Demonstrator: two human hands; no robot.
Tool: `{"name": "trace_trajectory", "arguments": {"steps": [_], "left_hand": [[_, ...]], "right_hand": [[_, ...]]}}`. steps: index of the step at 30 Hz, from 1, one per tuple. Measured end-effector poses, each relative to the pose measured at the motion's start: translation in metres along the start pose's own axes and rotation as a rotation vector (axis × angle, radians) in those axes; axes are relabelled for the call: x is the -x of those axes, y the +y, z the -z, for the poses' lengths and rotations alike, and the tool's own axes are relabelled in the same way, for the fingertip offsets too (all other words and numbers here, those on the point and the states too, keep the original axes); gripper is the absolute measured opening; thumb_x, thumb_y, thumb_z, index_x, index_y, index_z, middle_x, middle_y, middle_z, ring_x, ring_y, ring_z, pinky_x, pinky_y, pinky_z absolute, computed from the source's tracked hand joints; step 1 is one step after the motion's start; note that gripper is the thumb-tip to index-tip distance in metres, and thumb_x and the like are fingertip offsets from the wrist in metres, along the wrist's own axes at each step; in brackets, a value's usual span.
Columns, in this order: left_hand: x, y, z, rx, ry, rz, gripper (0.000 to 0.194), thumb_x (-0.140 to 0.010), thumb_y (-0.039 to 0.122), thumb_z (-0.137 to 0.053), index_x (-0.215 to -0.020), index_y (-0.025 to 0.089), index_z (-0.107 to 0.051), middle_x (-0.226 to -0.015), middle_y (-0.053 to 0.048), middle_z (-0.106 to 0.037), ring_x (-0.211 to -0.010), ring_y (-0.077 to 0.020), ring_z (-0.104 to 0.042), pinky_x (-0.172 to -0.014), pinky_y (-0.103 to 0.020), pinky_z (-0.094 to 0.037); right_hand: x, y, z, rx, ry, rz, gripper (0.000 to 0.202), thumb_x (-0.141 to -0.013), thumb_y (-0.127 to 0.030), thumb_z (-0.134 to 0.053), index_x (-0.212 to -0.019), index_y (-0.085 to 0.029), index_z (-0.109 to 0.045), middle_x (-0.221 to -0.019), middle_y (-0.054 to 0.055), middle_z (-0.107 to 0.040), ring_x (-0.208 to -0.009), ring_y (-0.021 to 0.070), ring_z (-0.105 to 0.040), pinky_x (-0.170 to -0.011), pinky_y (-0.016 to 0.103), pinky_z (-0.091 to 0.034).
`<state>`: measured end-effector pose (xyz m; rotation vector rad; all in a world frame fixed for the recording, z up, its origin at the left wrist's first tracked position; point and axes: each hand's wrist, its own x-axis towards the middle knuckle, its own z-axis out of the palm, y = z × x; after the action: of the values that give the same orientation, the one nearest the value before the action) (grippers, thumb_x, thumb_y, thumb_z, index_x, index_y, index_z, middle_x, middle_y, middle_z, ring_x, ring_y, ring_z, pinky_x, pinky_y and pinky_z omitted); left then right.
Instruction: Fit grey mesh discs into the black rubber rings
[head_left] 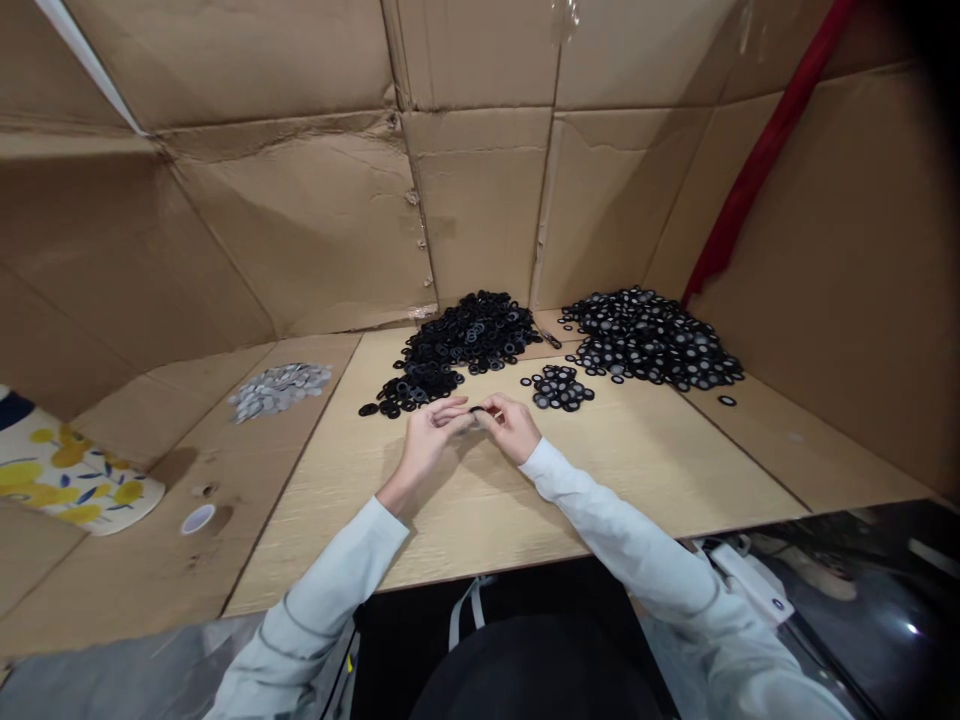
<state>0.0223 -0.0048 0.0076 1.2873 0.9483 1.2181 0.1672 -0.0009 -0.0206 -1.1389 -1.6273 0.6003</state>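
My left hand (433, 432) and my right hand (511, 425) meet over the middle of the board, fingertips pinched together around a small black ring (478, 410). Something pale shows just under the ring, too blurred to make out. Behind my hands lies a big heap of black rings (480, 330), spilling forward to the left. A small cluster of black rings with pale centres (561, 388) is just beyond my right hand. Off to the left sits a pile of pale grey discs (281, 388).
A large heap of black rings with pale centres (652, 335) fills the back right. Cardboard walls (480, 200) enclose the table. A small dark tool (550, 338) lies between the heaps. On the left are a white round lid-like piece (198, 519) and a yellow-patterned object (82, 475).
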Motion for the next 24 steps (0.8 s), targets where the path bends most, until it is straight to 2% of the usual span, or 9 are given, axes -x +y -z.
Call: {"name": "trace_trajectory", "arguments": {"steps": [4,8,11,15,18,24], "left_hand": [[0.002,-0.004,-0.007,0.01,0.096,-0.069,0.029,-0.053,0.017,-0.075,-0.08,0.015,-0.065,-0.072,-0.005,-0.067,-0.069,-0.017,-0.063,-0.07,-0.03,-0.049],[0.006,-0.009,-0.015,0.039,0.164,-0.117,0.025,-0.056,0.017,-0.073,-0.08,0.016,-0.063,-0.072,-0.004,-0.067,-0.071,-0.0155,-0.063,-0.072,-0.029,-0.049],[0.006,-0.012,-0.014,0.052,0.164,-0.117,0.023,-0.055,0.018,-0.073,-0.076,0.016,-0.063,-0.073,-0.004,-0.067,-0.072,-0.0151,-0.063,-0.074,-0.029,-0.048],[0.002,-0.012,-0.009,0.112,0.132,-0.023,0.028,-0.052,0.017,-0.075,-0.076,0.013,-0.062,-0.071,-0.004,-0.066,-0.066,-0.0155,-0.063,-0.071,-0.031,-0.049],[0.0,-0.012,-0.008,0.143,0.101,0.035,0.029,-0.051,0.017,-0.076,-0.076,0.013,-0.061,-0.069,-0.004,-0.066,-0.062,-0.0146,-0.062,-0.068,-0.031,-0.049],[0.004,-0.01,-0.011,0.02,0.098,-0.049,0.021,-0.051,0.017,-0.076,-0.069,0.015,-0.064,-0.069,-0.003,-0.066,-0.066,-0.014,-0.061,-0.069,-0.028,-0.049]], "right_hand": [[0.0,-0.003,-0.002,0.138,0.035,0.033,0.011,-0.076,-0.023,-0.05,-0.071,-0.018,-0.059,-0.07,0.002,-0.059,-0.059,0.012,-0.051,-0.059,0.025,-0.041],[0.0,-0.001,-0.004,0.226,0.082,0.026,0.01,-0.077,-0.021,-0.05,-0.071,-0.018,-0.058,-0.071,0.003,-0.058,-0.06,0.0136,-0.051,-0.063,0.027,-0.041],[0.002,-0.001,-0.004,0.234,0.089,0.041,0.01,-0.077,-0.02,-0.048,-0.072,-0.018,-0.057,-0.072,0.004,-0.058,-0.064,0.0153,-0.052,-0.064,0.027,-0.041],[0.003,-0.002,0.001,0.129,-0.003,0.138,0.013,-0.08,-0.023,-0.046,-0.072,-0.018,-0.055,-0.072,0.004,-0.057,-0.068,0.015,-0.053,-0.065,0.026,-0.041],[0.003,-0.001,0.004,0.055,-0.06,0.143,0.013,-0.08,-0.023,-0.046,-0.072,-0.018,-0.055,-0.071,0.003,-0.057,-0.067,0.0142,-0.053,-0.063,0.025,-0.041],[0.003,-0.002,0.002,0.144,0.053,0.046,0.011,-0.076,-0.021,-0.049,-0.067,-0.018,-0.054,-0.068,0.003,-0.056,-0.059,0.0135,-0.049,-0.059,0.026,-0.04]]}}
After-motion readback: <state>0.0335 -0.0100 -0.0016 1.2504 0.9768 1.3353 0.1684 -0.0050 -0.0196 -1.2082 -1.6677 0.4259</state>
